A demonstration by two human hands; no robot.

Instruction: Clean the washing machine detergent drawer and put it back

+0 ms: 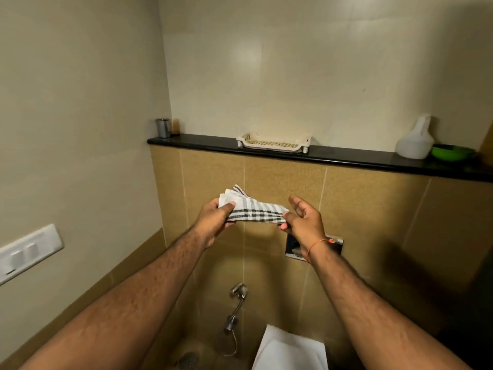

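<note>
Both hands are raised before the tan tiled wall, holding a checked cloth (253,209) between them. Left hand (216,218) closed on the cloth's bunched end; right hand (302,222) pinches the other end with thumb and lower fingers, upper fingers spread. Black ledge (346,157) above carries a cream perforated tray (274,142), possibly the detergent drawer, plus a steel cup (163,127), a white bottle (414,138) and a green bowl (452,152). Tap (238,289) below.

Nothing to read here: no words, brand or numbers on the switch plate (28,251) at the left edge, nor on the white bottle (414,140) at upper right, which looks unlabelled, though it's blurry.
</note>
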